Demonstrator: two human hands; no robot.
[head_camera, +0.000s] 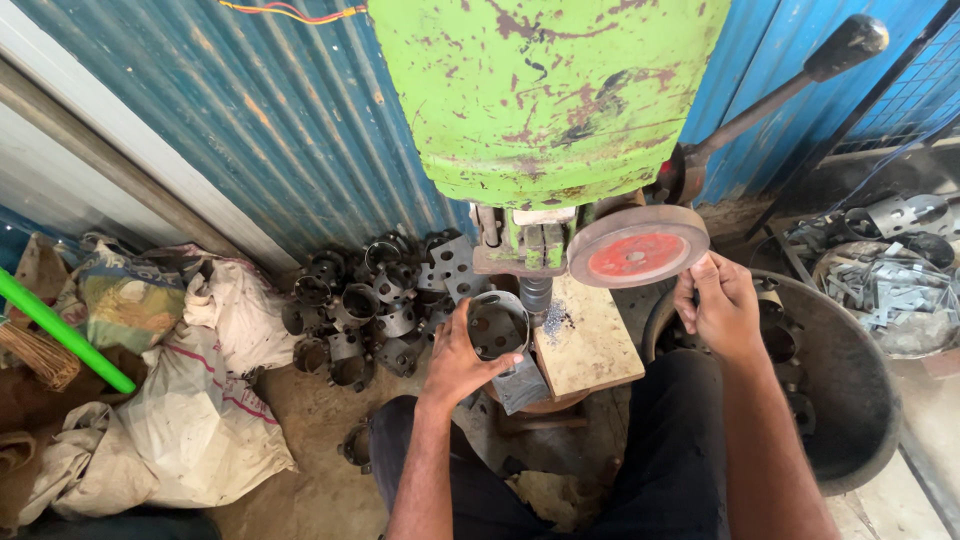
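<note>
Both knees in dark trousers fill the bottom of the view, with the worker seated close against the green press (545, 95), the largest thing here, its chipped body overhanging a small wooden block (590, 345).

Next in size, a dark round tub (850, 400) at the right holds more metal pieces, some still inside; I judge these the stock left to do. At the left, a heap of dark perforated metal cups (365, 305) lies against the blue corrugated wall, which looks like the finished share, though I cannot be sure which pile is which.

Room is tight: sacks crowd the left floor, the tub hems the right, and the press handle (790, 90) juts out above.

Smaller: the left hand (462, 362) is wrapped around 1 metal cup (497, 325), fingers curled on its wall, holding it just below the press spindle beside the block. The right hand (720, 305) has its fingers closed on the rim of the red-faced wheel (637, 245).
</note>
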